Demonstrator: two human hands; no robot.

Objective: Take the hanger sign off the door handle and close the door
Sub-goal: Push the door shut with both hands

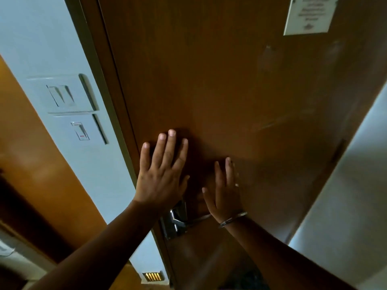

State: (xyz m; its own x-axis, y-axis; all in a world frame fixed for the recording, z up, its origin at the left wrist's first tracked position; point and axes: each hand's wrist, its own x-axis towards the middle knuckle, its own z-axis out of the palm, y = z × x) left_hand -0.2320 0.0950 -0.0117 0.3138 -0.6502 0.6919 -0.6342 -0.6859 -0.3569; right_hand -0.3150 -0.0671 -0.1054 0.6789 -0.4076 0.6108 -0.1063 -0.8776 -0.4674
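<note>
Both hands are lying flat and empty against the brown wooden door (219, 84), fingers stretched out and grasping nothing. From the head camera, the left hand (162, 174) is pressing near the door's latch edge with its fingers spread, while the right hand (225, 189) is resting just beside it, slightly lower, with thin bangles (232, 219) circling the wrist. Directly beneath the two palms the metal door handle (178, 219) is sitting on its plate, partly hidden by the wrists, and no hanger sign is showing on it. Up at the top right a white printed notice (308, 14) is sticking to the door. On the pale wall to the left, two switch plates (69, 107) are sitting one above the other beside the door frame (100, 84).
</note>
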